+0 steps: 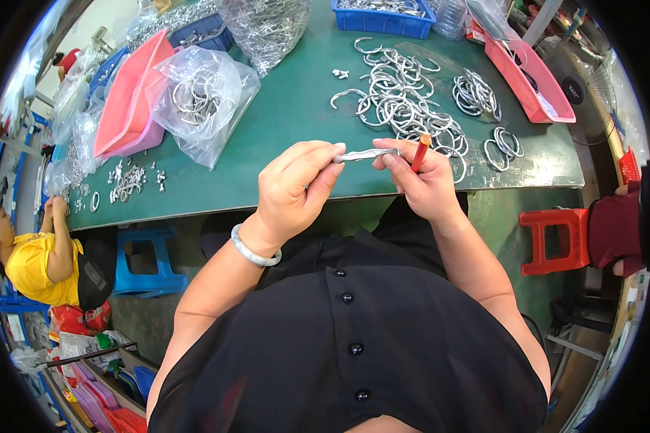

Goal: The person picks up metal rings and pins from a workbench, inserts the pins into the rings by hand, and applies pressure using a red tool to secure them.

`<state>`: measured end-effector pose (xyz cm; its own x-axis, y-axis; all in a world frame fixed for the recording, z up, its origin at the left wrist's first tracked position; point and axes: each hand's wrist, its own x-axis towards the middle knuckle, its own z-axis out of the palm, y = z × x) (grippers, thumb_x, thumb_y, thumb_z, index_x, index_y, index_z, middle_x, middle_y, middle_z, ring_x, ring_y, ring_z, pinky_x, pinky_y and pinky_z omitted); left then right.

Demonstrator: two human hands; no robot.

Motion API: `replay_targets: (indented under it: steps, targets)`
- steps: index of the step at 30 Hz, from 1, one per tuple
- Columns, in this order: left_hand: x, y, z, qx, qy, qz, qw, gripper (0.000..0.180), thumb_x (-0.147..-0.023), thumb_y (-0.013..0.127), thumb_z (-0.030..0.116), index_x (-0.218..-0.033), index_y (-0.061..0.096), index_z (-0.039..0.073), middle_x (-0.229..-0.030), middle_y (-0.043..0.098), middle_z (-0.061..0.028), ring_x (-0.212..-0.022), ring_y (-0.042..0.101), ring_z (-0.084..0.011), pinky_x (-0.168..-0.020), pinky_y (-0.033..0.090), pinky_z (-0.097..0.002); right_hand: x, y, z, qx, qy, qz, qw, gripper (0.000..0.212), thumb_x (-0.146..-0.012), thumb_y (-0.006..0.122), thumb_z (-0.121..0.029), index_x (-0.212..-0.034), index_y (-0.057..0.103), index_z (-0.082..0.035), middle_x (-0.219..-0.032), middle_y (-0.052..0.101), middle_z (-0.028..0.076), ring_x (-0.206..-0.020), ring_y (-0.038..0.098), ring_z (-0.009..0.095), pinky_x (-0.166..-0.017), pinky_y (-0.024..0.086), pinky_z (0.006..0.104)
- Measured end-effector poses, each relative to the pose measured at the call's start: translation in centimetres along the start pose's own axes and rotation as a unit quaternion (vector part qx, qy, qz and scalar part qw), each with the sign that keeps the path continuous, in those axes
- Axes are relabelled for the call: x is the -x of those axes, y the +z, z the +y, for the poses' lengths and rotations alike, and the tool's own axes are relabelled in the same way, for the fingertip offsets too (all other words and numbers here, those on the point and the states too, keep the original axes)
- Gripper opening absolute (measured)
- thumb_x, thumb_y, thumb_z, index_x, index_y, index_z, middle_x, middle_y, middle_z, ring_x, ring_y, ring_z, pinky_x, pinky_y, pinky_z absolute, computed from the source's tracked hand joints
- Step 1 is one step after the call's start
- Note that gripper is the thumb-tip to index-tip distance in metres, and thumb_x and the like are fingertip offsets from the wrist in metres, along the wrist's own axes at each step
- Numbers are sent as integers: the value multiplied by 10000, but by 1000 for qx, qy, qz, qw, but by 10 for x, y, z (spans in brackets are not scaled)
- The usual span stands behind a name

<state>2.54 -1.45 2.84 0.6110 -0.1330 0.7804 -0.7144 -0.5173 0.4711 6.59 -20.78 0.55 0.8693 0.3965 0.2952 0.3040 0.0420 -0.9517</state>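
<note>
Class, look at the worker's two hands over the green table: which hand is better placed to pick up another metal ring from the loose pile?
Probably the right hand: the ring pile lies just beyond it. However, it holds a red tool and pinches the metal piece with the left hand.

Silvery metal ring piece [366, 154] held level between both hands.

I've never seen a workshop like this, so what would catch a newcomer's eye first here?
First, the two hands at centre: the left hand and right hand hold a curved metal piece between them, the right also gripping a red tool. Behind them, a heap of silver rings sprawls on the green table. At left lies a pink tray.
</note>
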Motion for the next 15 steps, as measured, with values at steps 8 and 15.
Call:
replay_targets:
  steps: [8, 15]
  targets:
    - [12, 5, -12, 87, -138, -26, 986, 160, -795, 553, -45, -950, 589, -60, -814, 609, -102, -716, 595, -148, -630, 481, -232, -1, 0, -4, 77, -136, 31, 987, 161, -783, 576, 13, -937, 616, -6, -752, 602, 76, -635, 567, 123, -572, 444, 225]
    - [22, 11, -21, 405, -349, -11, 845, 177, -841, 527, 38, -989, 573, -46, -821, 615, -86, -717, 600, -140, -661, 496, -252, -5, 9, -23, 126, -202, 5, 971, 142, -742, 611, 16, -879, 622, -18, -690, 589, 67, -574, 559, 125, -525, 440, 224]
